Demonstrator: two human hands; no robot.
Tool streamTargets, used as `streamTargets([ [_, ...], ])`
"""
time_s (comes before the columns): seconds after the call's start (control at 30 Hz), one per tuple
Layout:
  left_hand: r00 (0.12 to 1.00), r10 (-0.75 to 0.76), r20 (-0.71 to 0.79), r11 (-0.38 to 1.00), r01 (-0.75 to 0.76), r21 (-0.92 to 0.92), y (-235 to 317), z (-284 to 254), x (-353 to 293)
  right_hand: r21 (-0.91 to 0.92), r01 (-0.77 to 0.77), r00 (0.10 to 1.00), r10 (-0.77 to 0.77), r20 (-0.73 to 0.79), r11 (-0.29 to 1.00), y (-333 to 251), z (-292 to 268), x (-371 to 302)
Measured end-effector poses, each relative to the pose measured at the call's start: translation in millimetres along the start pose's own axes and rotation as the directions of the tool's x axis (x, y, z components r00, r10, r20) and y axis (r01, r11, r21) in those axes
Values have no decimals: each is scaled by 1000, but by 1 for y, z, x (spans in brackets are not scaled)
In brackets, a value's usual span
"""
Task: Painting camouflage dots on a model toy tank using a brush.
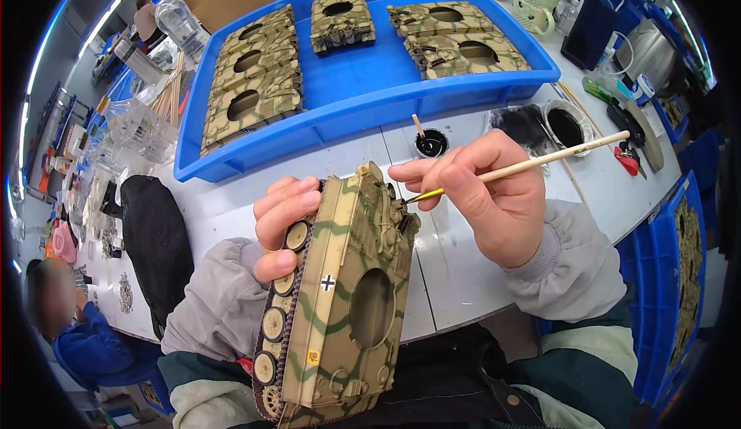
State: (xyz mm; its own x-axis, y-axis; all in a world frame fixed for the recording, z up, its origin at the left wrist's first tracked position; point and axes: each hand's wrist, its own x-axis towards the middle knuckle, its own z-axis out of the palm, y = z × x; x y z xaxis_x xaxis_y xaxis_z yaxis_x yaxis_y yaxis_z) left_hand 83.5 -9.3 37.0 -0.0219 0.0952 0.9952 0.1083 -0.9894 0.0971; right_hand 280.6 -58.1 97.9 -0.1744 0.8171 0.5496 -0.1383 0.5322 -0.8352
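Tan, green and brown camouflage: one model tank hull (328,305), held tilted over the near edge of the white table (463,274), its long side and running wheels (273,323) toward my left, its large oval deck opening facing up and right. Side marking: a small black-and-white cross.

Left hand (284,217): fingers curled round the upper left of the hull by the wheels, gripping it; palm hidden behind.

Right hand (494,197): thumb and fingers pinched closed on one slim paintbrush (540,160), pale wooden handle, yellow near the bristles; dark tip at the fittings on the hull's far end. Whether it touches, I cannot tell.

Beyond my hands: one blue tray (332,129), containing six like hulls: three in a row at left, one at centre back (347,23), two side by side at right.

Before the tray: one small cup of black liquid (431,143), stick standing in it. To its right: one black-smeared sheet (521,128); beside that, one larger cup of black (565,126).

Left of my arm: one black mesh bag (157,236). Far right corner: one pale green mug (534,3). Lower left: a co-worker's blue sleeve (108,352).
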Motion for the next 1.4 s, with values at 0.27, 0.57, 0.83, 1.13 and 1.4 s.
streamTargets([
  [0.27, 989, -147, -20, 986, 145, -80, 8, -1, -5, 80, 41, 994, -33, -100, 996, 1, 10, -7],
  [0.57, 987, -151, -46, 979, 143, -145, 8, 1, -7, -58, 155, 981, -147, 124, 986, -1, 2, -6],
  [0.83, 988, -152, 17, 985, 153, -83, 7, -3, -7, -149, 152, 984, -135, 118, 977, -4, 2, -6],
  [1.13, 989, -146, 11, 986, 147, -84, 6, -2, -8, -185, 131, 989, -117, 86, 974, -2, 2, -7],
  [1.4, 990, -140, 25, 987, 141, -82, 7, -5, -8, -206, 96, 993, -80, 84, 974, -4, 1, -7],
])
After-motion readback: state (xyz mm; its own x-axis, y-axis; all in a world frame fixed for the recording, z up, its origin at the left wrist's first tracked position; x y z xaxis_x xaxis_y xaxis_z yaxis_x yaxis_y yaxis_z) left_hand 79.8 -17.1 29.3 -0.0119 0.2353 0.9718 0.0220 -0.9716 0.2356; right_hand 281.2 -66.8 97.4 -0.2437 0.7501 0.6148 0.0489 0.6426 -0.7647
